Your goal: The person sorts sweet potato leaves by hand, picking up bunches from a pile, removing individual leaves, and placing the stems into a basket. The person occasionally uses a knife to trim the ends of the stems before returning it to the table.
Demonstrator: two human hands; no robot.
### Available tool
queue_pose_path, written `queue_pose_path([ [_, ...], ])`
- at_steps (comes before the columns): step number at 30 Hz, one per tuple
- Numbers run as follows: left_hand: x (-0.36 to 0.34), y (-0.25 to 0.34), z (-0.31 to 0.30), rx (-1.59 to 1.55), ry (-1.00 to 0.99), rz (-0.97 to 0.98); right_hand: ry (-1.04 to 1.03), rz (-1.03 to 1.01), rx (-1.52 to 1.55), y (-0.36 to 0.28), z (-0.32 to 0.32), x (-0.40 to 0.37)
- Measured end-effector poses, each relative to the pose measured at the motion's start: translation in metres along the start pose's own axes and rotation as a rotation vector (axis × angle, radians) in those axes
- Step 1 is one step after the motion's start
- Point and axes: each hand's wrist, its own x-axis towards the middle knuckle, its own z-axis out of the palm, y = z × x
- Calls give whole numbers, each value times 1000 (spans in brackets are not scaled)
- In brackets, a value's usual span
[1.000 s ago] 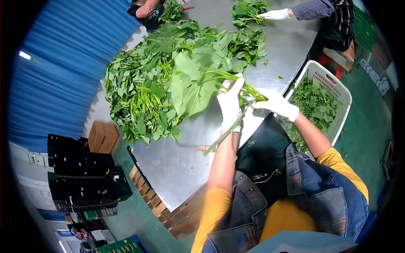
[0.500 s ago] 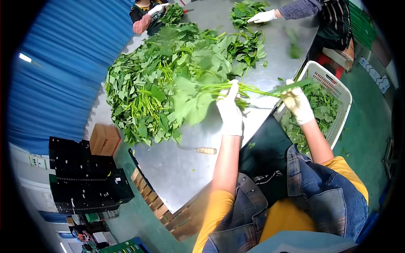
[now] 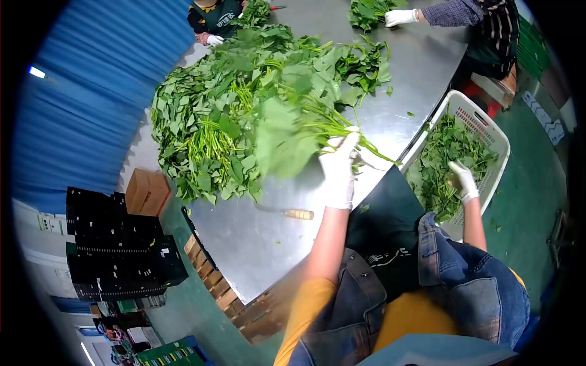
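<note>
In the head view, my gloved left hand (image 3: pixel 339 171) is closed round the stems of a bunch of leafy greens (image 3: pixel 326 125). The bunch hangs over the table's edge, its broad leaves blurred to the left and its stem ends pointing right. My gloved right hand (image 3: pixel 465 182) is low over the white basket (image 3: pixel 502 145), fingers apart, with no held stem visible. Loose leaves and stems (image 3: pixel 452 146) lie inside the basket. A large heap of the same greens (image 3: pixel 201 116) covers the far left of the metal table (image 3: pixel 256 244).
A wooden-handled tool (image 3: pixel 299 214) lies on the table near my left forearm. Across the table, one co-worker's gloved hand (image 3: pixel 401 17) touches a green bunch; another person (image 3: pixel 217 18) stands behind the heap. Black crates (image 3: pixel 116 244) and a cardboard box (image 3: pixel 146 192) stand left.
My right hand has left the stems and moved down and right over the basket; the green piece it held is no longer in it. My left hand still grips the bunch, slightly lower.
</note>
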Motion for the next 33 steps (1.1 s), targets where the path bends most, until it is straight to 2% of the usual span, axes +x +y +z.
queue_pose_path([
  [1, -14, 24, -2, -595, -83, -319, -36, -195, -203, 7, 12, 7],
  [3, -16, 32, 12, -549, -360, -473, -249, -554, -238, -76, 94, -80],
  [5, -30, 7, 52, -627, -282, -140, -542, -511, -441, -107, 123, -113],
  [6, -32, 1, 59, -722, -424, -210, -620, -386, -478, -117, 136, -123],
  [7, -32, 6, 54, -671, -501, -249, -696, -261, -515, -123, 146, -128],
  [8, -32, 3, 51, -796, -428, -150, -635, -369, -462, -126, 153, -130],
  [9, -30, -1, 48, -920, -350, -50, -531, -700, -619, -112, 145, -105],
  [10, -26, 34, 4, -169, -344, -130, -391, -565, -454, -119, 143, -99],
  [11, -31, 9, -1, -334, -294, -254, -251, -424, -290, -125, 142, -92],
  [12, -30, -14, -1, -555, -193, -290, -296, -345, -15, -121, 137, -72],
  [13, -26, -34, -7, -615, -105, -133, -333, -259, 264, -116, 130, -47],
  [14, -13, -101, 3, -837, -117, -108, -231, 34, 146, -120, 126, -32],
  [15, 0, -153, 11, -1062, -128, -74, -159, -114, -71, -116, 135, -26],
  [16, -3, -132, 1, -1059, -129, -67, -139, -313, -179, -110, 149, -22],
  [17, -17, -90, -14, -1129, 33, -161, -114, -506, -290, -106, 163, -23],
  [18, -27, -68, -23, -1193, 198, -260, -263, -425, -272, -113, 182, -33],
  [19, -26, -69, -22, -1192, 197, -263, -410, -344, -253, -123, 203, -42],
  [21, -22, -71, -19, -1272, 147, -317, -525, -578, -470, -123, 242, -48],
  [22, -24, -74, -13, -554, 131, 111, -487, -650, -645, -119, 260, -41],
  [24, -23, -62, -17, -483, 82, 77, -437, -779, -911, -116, 290, -33],
  [25, -22, -43, -20, -414, 31, 43, -573, -718, -1065, -125, 295, -32],
  [28, -10, 18, -28, -207, -116, -54, -549, -663, -1180, -137, 301, -34],
  [29, -4, 25, -28, -140, -164, -91, -469, -837, -1092, -144, 295, -42],
  [30, 28, -80, 18, -352, -100, 241, -386, -1006, -998, -153, 286, -53],
  [31, 47, -102, 29, -361, -96, 245, -383, -1108, -921, -168, 274, -73],
  [33, 72, -117, 41, -1172, -60, -187, -297, -1187, -809, -182, 254, -77],
])
